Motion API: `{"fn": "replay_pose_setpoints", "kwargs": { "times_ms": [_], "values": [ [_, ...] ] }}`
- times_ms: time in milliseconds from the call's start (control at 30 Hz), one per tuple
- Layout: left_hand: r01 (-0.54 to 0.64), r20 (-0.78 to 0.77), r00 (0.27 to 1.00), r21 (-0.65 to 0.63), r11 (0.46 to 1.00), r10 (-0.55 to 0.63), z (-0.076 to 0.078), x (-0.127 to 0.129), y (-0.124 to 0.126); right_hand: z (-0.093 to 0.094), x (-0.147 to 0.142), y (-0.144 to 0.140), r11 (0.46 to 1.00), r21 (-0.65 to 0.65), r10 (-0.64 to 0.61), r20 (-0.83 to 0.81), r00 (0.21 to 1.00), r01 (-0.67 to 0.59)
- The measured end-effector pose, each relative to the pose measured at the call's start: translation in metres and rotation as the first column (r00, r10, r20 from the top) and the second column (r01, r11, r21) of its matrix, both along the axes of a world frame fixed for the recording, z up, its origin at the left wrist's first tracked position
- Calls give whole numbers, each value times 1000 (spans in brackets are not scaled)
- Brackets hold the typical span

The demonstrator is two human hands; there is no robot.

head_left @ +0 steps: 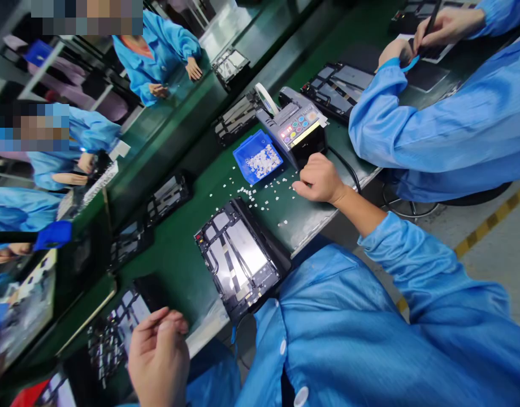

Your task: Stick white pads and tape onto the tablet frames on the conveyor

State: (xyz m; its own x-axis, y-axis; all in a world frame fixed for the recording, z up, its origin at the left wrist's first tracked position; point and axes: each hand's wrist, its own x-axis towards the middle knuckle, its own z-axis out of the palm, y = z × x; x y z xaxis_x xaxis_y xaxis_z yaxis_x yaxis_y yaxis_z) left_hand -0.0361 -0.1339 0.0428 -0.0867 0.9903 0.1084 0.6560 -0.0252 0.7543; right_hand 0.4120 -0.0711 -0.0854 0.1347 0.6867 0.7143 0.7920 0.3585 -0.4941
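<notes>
Tech A: White pieces (266, 198) lie scattered on the green table (179, 249), head view, spread from 11 o'clock to 9 o'clock of the right hand (318, 180). More of them fill the blue bin (257, 155) at 10 o'clock of that hand. Handling estimate?

Tech B: Judged very light and small, likely thin and easily scattered. Take one at a time by its edges with the fingertips; a flat press may push it along the table.

Tech A: Right hand pose?

Tech B: Forearm extended from the blue sleeve, wrist straight, knuckles up. Fingers are curled together with the tips down at the table beside the pieces, just below the grey dispenser (296, 127). Whether a piece is pinched under the fingers cannot be told.

Tech A: Left hand (158, 353)?

Tech B: Raised near the body at 7 o'clock of the opened device (238, 257), back toward the camera, fingers bent inward and close together. Nothing visible in it; the palm side is hidden.

Tech A: Device position?

Tech B: Flat on the table at the near edge, between both hands, internals facing up.

Tech A: Surroundings?

Tech B: A co-worker's sleeve (433, 130) at 2 o'clock, further opened devices along the conveyor (226, 85), and other persons in blue coats at 10 o'clock.
</notes>
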Motion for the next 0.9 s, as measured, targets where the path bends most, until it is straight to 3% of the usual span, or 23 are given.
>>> {"fn": "replay_pose_setpoints", "kwargs": {
  "times_ms": [100, 300, 367, 433, 533, 600, 733, 900],
  "values": [
    [-83, 192, 977, -51, 995, 91, 3, 11, -6, 2, -2, 1, 996, 66, -55, -125, 991, 64],
    [-21, 274, 961, -51, 998, 34, 8, 37, -23, 13, -13, 4, 984, 144, -38, -388, 921, 101],
    [28, 297, 955, -56, 998, -10, 8, 47, -30, 15, -14, 6, 977, 159, -29, -566, 824, 144],
    [78, 312, 948, -37, 996, -63, 9, 57, -35, 16, -12, 9, 975, 168, 29, -747, 664, 147],
    [162, 327, 934, -26, 987, -145, 11, 73, -41, 15, -5, 15, 973, 231, 191, -849, 492, 22],
    [208, 333, 925, -38, 977, -184, 12, 81, -44, 13, -1, 15, 959, 282, 244, -849, 469, 10],
    [241, 354, 911, -44, 970, -210, 12, 89, -47, 8, 4, 8, 932, 339, 244, -850, 467, 129],
    [236, 399, 895, -48, 971, -198, 8, 92, -50, 9, 5, 2, 955, 293, 234, -852, 469, 56]
  ]
}}
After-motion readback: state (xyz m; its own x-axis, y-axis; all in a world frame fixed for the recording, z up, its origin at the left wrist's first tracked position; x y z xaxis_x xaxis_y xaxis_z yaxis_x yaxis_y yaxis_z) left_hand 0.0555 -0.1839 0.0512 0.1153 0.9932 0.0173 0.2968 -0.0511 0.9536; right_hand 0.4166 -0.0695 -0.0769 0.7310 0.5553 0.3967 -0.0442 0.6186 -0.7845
